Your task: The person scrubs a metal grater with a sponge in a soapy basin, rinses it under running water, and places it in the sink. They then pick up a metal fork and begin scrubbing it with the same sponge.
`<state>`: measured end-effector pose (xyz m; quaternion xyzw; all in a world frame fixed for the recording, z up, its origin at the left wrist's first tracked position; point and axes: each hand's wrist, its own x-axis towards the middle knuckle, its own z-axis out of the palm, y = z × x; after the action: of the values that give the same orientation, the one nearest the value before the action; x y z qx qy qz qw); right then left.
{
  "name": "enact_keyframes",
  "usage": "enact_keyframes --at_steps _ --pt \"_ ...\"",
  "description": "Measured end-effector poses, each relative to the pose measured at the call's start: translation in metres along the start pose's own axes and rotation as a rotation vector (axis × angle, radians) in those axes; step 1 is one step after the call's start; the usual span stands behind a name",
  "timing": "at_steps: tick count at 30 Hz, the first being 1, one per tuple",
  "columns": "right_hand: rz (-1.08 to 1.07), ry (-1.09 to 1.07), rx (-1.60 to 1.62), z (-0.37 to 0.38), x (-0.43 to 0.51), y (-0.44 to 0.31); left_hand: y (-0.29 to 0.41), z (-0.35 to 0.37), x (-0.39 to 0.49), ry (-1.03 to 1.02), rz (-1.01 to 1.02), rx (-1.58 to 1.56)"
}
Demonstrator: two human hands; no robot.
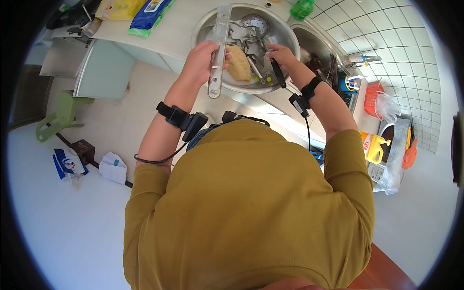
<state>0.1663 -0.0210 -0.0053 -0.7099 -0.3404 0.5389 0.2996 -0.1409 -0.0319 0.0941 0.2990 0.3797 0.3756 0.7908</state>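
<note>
A wide stainless steel basin (245, 88) sits on the counter before me. In my left hand (200, 61) is a long transparent plastic strip (217, 58) with small fittings along it, held upright over the basin's left side. My right hand (283, 56) grips a black-handled metal skimmer (256, 24) near the top of its handle; its perforated head lies at the basin's far side. A tan loofah pad (237, 63) rests in the basin, partly behind my left fingers. Beside it are a slim metal utensil (256, 68) and several tangled metal pieces (241, 34), their kind unclear.
To the right of the basin is a steel sink (308, 43) with a faucet (366, 58). A green bottle (302, 9) stands behind. Wipes packs (148, 16) lie on the left counter. A cabinet door (103, 69) stands open near a green stool (63, 112).
</note>
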Motion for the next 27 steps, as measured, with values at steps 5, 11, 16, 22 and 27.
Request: enact_keyframes --at_steps 5,11,16,22,27 --pt "-0.294 0.168 -0.648 0.005 -0.012 -0.011 -0.005 0.013 0.003 0.067 -0.047 0.058" --pt "-0.707 0.145 -0.766 0.024 -0.053 -0.041 -0.019 0.023 0.02 0.062 -0.07 0.191" --pt "-0.542 -0.012 -0.918 0.078 -0.074 -0.038 -0.025 0.038 0.034 0.084 -0.002 0.206" --pt "-0.586 -0.196 -0.095 0.12 -0.056 -0.023 -0.025 0.057 0.036 0.175 0.024 0.177" --pt "-0.653 -0.058 -0.633 0.115 -0.043 -0.013 -0.023 0.053 0.043 0.113 -0.022 -0.014"
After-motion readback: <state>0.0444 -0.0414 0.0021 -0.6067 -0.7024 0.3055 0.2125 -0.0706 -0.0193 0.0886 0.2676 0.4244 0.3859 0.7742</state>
